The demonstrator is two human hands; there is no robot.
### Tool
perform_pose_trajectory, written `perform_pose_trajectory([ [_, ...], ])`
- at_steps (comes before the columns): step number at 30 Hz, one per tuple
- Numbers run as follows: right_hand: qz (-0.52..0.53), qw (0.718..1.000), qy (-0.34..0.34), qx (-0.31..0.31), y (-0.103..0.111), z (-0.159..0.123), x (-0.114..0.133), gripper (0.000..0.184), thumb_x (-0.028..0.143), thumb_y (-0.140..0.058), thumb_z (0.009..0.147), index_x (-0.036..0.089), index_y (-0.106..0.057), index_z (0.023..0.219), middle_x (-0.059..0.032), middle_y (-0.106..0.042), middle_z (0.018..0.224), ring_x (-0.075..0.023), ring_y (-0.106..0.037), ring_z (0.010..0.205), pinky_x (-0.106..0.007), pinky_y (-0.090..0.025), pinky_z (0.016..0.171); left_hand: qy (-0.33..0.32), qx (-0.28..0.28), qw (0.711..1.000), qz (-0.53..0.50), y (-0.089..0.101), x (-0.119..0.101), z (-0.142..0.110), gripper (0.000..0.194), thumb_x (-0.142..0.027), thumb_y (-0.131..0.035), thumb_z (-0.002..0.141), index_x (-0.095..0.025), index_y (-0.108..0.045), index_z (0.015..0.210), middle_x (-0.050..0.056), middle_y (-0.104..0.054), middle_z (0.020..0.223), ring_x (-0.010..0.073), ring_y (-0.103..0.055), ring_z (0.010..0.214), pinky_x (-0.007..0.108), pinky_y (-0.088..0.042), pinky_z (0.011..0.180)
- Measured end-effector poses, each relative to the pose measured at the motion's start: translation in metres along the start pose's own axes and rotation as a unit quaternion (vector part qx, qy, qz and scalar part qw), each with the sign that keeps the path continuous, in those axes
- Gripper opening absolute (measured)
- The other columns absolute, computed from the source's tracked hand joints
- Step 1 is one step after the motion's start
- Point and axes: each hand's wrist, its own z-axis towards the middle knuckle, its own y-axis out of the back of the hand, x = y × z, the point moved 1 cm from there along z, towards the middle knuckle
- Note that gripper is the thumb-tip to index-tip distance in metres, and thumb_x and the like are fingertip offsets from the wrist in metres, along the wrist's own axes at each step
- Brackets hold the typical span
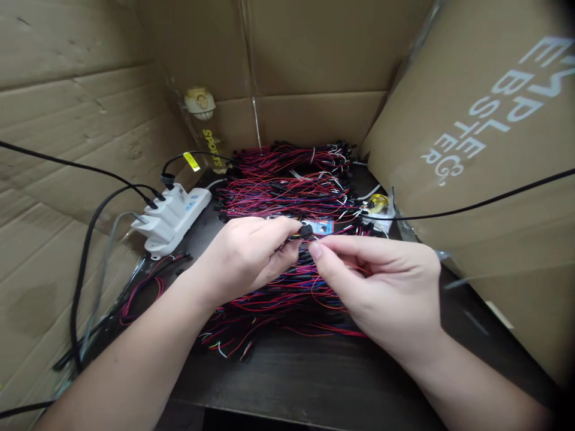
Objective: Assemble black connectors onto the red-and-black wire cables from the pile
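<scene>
Bottom of frame, both forearms come in over the dark table. Left hand and right hand meet at frame centre, each pinching; between the fingertips sits a small black connector with thin wires trailing off it. Left thumb and forefinger grip its body, right fingertips close on the wire end just beside it. Neither hand is spread.

Step in hand, my read: mating or seating a wire lead into that connector, mid-assembly. Next move calls for fine alignment and a straight push, left hand holding steady; can't tell if it's seated.

Under and behind the hands: a wide heap of red, blue and black wire harnesses, stacked in rows toward frame top. Loose strands lie left of the heap.

Left of centre, a white power strip with black plugs in it, cables running off to the left edge. Right of the heap, a small yellow tape roll. A black cable crosses at right.

Far back and sides: cardboard walls, printed box at upper right, clear bottle at upper left of centre.
</scene>
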Motion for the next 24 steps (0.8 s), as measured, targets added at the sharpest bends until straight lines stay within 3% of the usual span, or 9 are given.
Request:
perform_pose_trajectory([
  [4, -0.032, 0.998, 0.054, 0.019, -0.003, -0.003, 0.001, 0.012, 0.014, -0.074, 0.079, 0.020, -0.084, 0.075, 0.0016, -0.057, 0.047, -0.0086, -0.044, 0.040, -0.020, -0.036, 0.036, 0.022, -0.003, 0.998, -0.050, -0.002, -0.001, 0.003, 0.008, -0.022, -0.061, 0.095, -0.017, -0.067, 0.099, 0.001, -0.070, 0.075, 0.0107, -0.061, 0.061, 0.022, -0.044, 0.059],
  [8, -0.033, 0.996, 0.072, 0.052, -0.005, -0.005, 0.000, 0.016, 0.016, -0.070, 0.083, 0.019, -0.082, 0.072, 0.0013, -0.056, 0.048, -0.0086, -0.044, 0.041, -0.021, -0.038, 0.038, 0.084, -0.001, 0.989, -0.124, 0.001, -0.003, 0.006, 0.007, -0.019, -0.061, 0.092, -0.016, -0.067, 0.088, -0.002, -0.065, 0.069, 0.0077, -0.053, 0.056, 0.020, -0.041, 0.055],
  [14, -0.013, 0.998, 0.043, 0.042, -0.006, -0.010, -0.004, 0.010, 0.018, -0.072, 0.083, 0.018, -0.082, 0.081, 0.0018, -0.057, 0.049, -0.0087, -0.043, 0.040, -0.022, -0.037, 0.037, 0.185, 0.064, 0.932, -0.305, 0.009, -0.002, 0.010, 0.015, -0.026, -0.062, 0.093, -0.014, -0.069, 0.085, 0.001, -0.063, 0.069, 0.0097, -0.052, 0.060, 0.020, -0.042, 0.055],
  [20, 0.017, 0.999, 0.037, 0.021, -0.008, -0.011, -0.008, 0.006, 0.016, -0.073, 0.082, 0.017, -0.079, 0.084, 0.0006, -0.062, 0.055, -0.0091, -0.048, 0.043, -0.023, -0.039, 0.040, 0.215, 0.058, 0.895, -0.387, 0.013, -0.001, 0.009, 0.023, -0.026, -0.065, 0.090, -0.014, -0.061, 0.070, -0.001, -0.056, 0.063, 0.0081, -0.046, 0.056, 0.020, -0.038, 0.051],
  [24, 0.031, 0.998, 0.043, 0.014, -0.008, -0.011, -0.009, 0.006, 0.015, -0.072, 0.083, 0.018, -0.076, 0.081, 0.0023, -0.060, 0.054, -0.0064, -0.042, 0.040, -0.020, -0.034, 0.037, 0.211, 0.077, 0.884, -0.411, 0.015, -0.002, 0.009, 0.024, -0.020, -0.065, 0.088, -0.015, -0.054, 0.067, -0.004, -0.047, 0.057, 0.0061, -0.038, 0.051, 0.019, -0.033, 0.046],
])
